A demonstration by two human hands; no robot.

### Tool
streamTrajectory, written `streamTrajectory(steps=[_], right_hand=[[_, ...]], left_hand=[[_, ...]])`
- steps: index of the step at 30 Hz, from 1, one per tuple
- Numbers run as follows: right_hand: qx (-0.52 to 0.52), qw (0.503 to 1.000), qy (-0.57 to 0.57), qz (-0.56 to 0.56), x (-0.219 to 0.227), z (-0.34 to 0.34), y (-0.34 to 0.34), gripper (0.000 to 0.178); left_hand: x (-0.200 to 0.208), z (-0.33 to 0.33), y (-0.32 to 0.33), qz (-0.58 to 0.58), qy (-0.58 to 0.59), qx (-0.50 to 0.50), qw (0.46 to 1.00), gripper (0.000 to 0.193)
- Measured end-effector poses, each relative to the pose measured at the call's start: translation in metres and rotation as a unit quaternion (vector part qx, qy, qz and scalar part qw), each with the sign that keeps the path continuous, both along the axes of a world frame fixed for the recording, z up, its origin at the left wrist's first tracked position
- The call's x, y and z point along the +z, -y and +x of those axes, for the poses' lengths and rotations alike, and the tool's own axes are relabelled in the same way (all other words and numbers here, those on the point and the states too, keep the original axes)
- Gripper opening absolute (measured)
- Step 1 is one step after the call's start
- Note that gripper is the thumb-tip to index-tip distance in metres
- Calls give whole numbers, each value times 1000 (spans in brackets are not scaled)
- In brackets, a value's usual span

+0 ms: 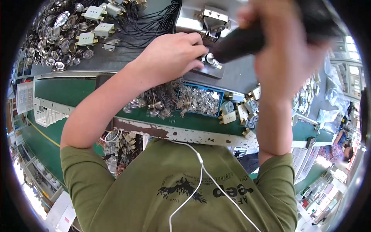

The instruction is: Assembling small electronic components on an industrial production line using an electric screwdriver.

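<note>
My left hand (174,54) reaches in over the bench, its fingers bent round a small part with a round silver metal piece (210,59) and a pale body. This part sits on a dark metal block (215,72). In my right hand (284,58), smeared by motion, is a black power screwdriver (243,43). The tool's tapered nose comes down close beside the silver piece; whether they touch I cannot tell. Just beyond my left fingers stands a metal fixture (214,17) with a bracket on top.
Many silver metal cups (58,34) lie heaped at the far left, beside white ceramic blocks (94,13) and black wires (154,19). A blue tray (221,104) of small metal clips stands near the front edge. More pale parts (243,110) lie right of it. Another person (340,150) is at the far right.
</note>
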State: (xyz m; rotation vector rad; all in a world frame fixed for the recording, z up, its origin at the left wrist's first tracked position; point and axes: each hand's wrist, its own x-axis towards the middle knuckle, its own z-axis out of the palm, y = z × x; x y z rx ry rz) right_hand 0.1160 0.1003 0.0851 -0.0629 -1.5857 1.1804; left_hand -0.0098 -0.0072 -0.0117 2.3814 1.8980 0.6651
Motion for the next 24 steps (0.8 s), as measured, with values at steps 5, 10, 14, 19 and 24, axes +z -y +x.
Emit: streamTrajectory(steps=[5, 10, 14, 19, 24], right_hand=[[-154, 979, 97, 95, 37, 54, -50, 33], [-508, 713, 312, 371, 15, 81, -97, 84], [-306, 848, -153, 405, -20, 67, -89, 85], [-237, 797, 402, 384, -70, 108, -71, 28], [-244, 680, 533, 440, -111, 97, -93, 31]], left_hand=[[11, 9, -13, 28, -2, -69, 997, 36], [11, 11, 5, -16, 19, -59, 998, 32], [12, 7, 7, 23, -8, -41, 999, 29], [73, -47, 17, 216, -1, 232, 949, 28], [83, -95, 4, -7, -158, 380, 911, 30]])
